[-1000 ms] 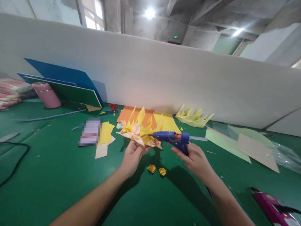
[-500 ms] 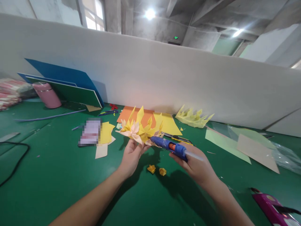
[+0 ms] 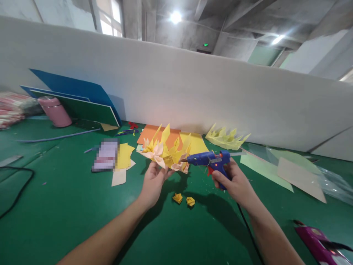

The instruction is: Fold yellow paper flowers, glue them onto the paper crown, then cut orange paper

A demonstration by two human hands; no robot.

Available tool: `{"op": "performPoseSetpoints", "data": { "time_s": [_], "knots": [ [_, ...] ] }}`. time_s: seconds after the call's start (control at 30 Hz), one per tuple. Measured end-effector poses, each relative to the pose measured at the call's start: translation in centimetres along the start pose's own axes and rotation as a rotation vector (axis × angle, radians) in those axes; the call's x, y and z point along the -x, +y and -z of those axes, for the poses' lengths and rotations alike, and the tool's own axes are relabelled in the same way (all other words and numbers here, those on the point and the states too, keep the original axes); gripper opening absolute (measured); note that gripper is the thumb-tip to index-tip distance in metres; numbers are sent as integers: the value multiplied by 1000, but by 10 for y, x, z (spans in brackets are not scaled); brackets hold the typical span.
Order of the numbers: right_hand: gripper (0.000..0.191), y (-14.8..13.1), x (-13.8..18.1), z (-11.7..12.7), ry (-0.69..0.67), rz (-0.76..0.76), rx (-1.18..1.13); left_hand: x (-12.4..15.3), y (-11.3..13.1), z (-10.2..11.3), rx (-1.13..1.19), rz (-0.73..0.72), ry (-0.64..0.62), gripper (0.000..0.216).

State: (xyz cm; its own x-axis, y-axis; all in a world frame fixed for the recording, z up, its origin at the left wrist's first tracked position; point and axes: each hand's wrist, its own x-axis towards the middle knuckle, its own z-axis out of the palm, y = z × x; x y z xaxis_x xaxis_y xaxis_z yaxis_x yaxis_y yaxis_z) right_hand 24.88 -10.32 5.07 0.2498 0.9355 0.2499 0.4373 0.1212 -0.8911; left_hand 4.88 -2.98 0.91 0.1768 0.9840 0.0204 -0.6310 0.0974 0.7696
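Note:
My left hand (image 3: 153, 180) holds up a paper flower piece (image 3: 167, 152) made of yellow and pale pink pointed petals, gripping it from below. My right hand (image 3: 234, 180) is wrapped round the handle of a blue glue gun (image 3: 209, 160), held level with its nozzle touching the right side of the flower. A red light glows on the gun. Two small crumpled yellow paper bits (image 3: 184, 199) lie on the green table (image 3: 68, 206) below the hands.
Orange and yellow sheets (image 3: 193, 141) and a yellow spiky paper piece (image 3: 226, 137) lie by the white partition. Blue and green boards (image 3: 82, 99) lean at left beside a pink cup (image 3: 55, 111). Pale sheets (image 3: 286, 167) lie right; a purple object (image 3: 320, 243) sits bottom right.
The glue gun was tilted down half a second ago; my right hand has raised and levelled it, nozzle back at the flower. My left hand and the flower have barely moved.

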Motion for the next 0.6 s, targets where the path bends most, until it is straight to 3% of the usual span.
{"op": "performPoseSetpoints", "data": {
  "time_s": [0.1,0.17,0.4,0.6],
  "knots": [
    [46,14,-4,-1,38,-117,-195,0,-1,1,13,-8,13,43],
    [47,23,-7,0,87,-162,-177,-1,-1,2,12,-16,9,41],
    [44,55,-13,5,50,-131,329,-3,-1,2,-21,-96,22,39],
    [28,60,-8,-4,-1,-84,607,-2,-1,1,-37,-103,19,37]
  ]
}}
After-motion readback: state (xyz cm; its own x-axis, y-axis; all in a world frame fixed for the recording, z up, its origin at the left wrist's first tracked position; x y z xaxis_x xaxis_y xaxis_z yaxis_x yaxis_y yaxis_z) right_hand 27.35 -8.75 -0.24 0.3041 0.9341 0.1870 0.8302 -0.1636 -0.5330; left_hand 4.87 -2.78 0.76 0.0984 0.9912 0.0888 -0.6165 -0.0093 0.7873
